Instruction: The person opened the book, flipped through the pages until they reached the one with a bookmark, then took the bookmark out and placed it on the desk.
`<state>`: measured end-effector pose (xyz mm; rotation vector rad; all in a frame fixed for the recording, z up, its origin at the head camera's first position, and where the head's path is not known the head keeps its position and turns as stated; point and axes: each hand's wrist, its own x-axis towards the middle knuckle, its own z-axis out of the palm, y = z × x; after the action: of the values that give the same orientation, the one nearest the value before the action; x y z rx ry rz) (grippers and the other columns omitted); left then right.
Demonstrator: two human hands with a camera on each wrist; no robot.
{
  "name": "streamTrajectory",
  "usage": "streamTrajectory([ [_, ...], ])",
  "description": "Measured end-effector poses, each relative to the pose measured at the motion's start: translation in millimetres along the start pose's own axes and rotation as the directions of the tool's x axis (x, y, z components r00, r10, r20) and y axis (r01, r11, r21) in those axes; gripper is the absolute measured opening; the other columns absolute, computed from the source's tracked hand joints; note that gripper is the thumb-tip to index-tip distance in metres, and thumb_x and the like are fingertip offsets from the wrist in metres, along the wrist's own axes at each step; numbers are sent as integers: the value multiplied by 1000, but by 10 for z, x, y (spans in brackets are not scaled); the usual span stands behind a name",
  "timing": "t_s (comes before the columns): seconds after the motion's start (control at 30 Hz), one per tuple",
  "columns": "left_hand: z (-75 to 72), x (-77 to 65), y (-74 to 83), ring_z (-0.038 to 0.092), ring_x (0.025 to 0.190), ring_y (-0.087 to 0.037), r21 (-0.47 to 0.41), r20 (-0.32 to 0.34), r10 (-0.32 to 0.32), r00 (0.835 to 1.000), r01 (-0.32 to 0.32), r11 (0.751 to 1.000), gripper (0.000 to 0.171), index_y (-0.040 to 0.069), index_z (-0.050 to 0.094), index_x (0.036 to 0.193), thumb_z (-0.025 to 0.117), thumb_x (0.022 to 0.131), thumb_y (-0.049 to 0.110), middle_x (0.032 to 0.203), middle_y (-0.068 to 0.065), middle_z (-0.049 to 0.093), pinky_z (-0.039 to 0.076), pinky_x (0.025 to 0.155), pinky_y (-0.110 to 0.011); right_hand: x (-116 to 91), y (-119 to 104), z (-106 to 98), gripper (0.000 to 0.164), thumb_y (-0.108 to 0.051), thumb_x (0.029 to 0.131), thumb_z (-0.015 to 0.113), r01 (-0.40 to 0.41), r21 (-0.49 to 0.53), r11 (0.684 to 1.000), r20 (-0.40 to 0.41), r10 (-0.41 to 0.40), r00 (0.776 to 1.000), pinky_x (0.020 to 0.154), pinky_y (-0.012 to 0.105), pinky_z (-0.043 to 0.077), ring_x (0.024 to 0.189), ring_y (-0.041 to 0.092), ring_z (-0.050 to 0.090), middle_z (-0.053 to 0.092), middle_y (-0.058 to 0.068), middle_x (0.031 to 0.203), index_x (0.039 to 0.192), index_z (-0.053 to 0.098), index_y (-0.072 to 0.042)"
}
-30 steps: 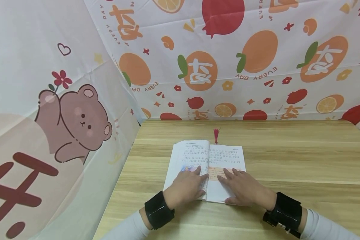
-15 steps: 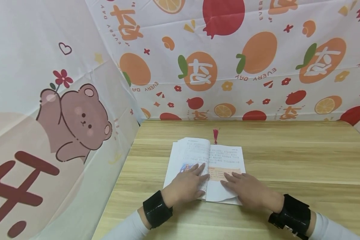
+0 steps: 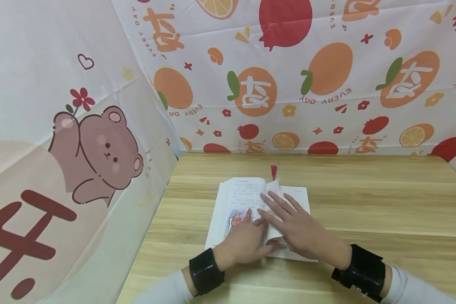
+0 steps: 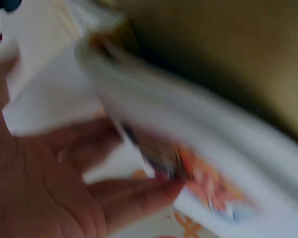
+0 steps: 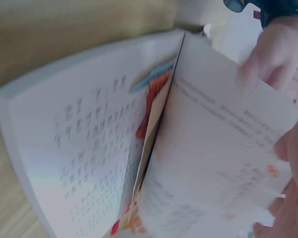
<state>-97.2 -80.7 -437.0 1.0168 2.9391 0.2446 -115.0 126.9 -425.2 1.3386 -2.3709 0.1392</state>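
Observation:
An open book (image 3: pixel 247 185) with printed text and a colored picture lies on the table. My left hand (image 3: pixel 247 240) rests on its left page near the fold, fingers extended and thumb out toward the lower edge. One right-hand page (image 5: pixel 213 124) stands lifted and curved, partway over toward the left. Against that page my right hand (image 3: pixel 298 228) lies with fairly straight fingers, hiding much of the right side of the book. The left wrist view is blurred; the left palm (image 4: pixel 44 193) shows beside the book's edge.
A red tassel (image 3: pixel 274 172) sticks out past the book's top edge. The wooden table (image 3: pixel 384 202) extends to both sides. Printed cloth (image 3: pixel 213 84) hangs behind it, and a bear-print cloth (image 3: pixel 106 156) hangs at the left.
The right hand first slid right to the page's lower corner, then swung left, lifting the page toward the fold. My left hand has shifted slightly right, toward the fold.

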Motion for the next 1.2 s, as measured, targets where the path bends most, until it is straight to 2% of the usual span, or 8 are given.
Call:
streamTrajectory([
  [0.17,21,-56,54,60,122,-38,-62,-225,-129,966,118,991,86,-5,18,156,68,89,15,147,-27,48,55,94,-48,-20,-42,66,59,-37,107,35,-69,-9,998,-85,68,994,123,50,17,152,36,22,26,21,163,156,31,-4],
  [0.3,-3,-87,49,45,135,-45,76,-313,-139,940,170,982,108,13,5,162,76,81,8,163,-27,17,51,98,-54,-129,0,111,65,-33,103,49,-199,-7,980,-6,199,980,115,56,32,150,39,26,28,25,161,154,31,2],
  [0.4,-16,-89,34,22,149,-43,315,-256,-61,965,143,938,96,24,27,159,79,79,13,167,-18,10,36,110,-61,-216,26,133,71,-32,96,63,-271,23,962,123,266,956,110,58,39,145,43,35,32,29,157,150,37,7],
  [0.53,-31,-81,-3,21,153,-33,494,-84,45,995,3,870,54,30,58,140,70,88,22,167,-3,23,33,114,-57,-313,60,138,65,-33,99,60,-346,74,935,303,309,901,105,58,43,135,49,46,42,36,147,140,46,15],
  [0.63,-52,-91,-25,30,149,-32,420,29,18,999,-29,907,38,28,64,133,62,95,27,162,-2,34,38,111,-54,-362,96,128,64,-35,99,59,-360,111,926,400,290,869,105,59,43,132,52,46,44,39,143,137,49,16],
  [0.77,-89,-98,-54,40,143,-36,261,62,-99,993,80,962,39,24,62,137,55,100,34,157,-7,43,46,104,-55,-386,158,108,75,-42,94,65,-329,144,933,478,226,849,108,58,40,135,54,41,39,40,147,140,47,14],
  [0.97,-112,-108,-94,59,122,-44,166,71,-203,977,189,968,48,22,57,143,58,98,39,149,-18,50,58,84,-52,-382,206,72,88,-50,86,73,-353,189,916,532,206,821,104,60,43,139,53,37,34,37,152,144,45,10],
  [1.2,-129,-68,-127,71,101,-39,143,69,-170,983,159,977,48,20,60,141,62,96,38,138,-24,58,60,73,-44,-401,220,85,89,-50,85,75,-360,199,911,530,209,822,102,61,44,139,53,37,34,37,151,144,45,10],
])
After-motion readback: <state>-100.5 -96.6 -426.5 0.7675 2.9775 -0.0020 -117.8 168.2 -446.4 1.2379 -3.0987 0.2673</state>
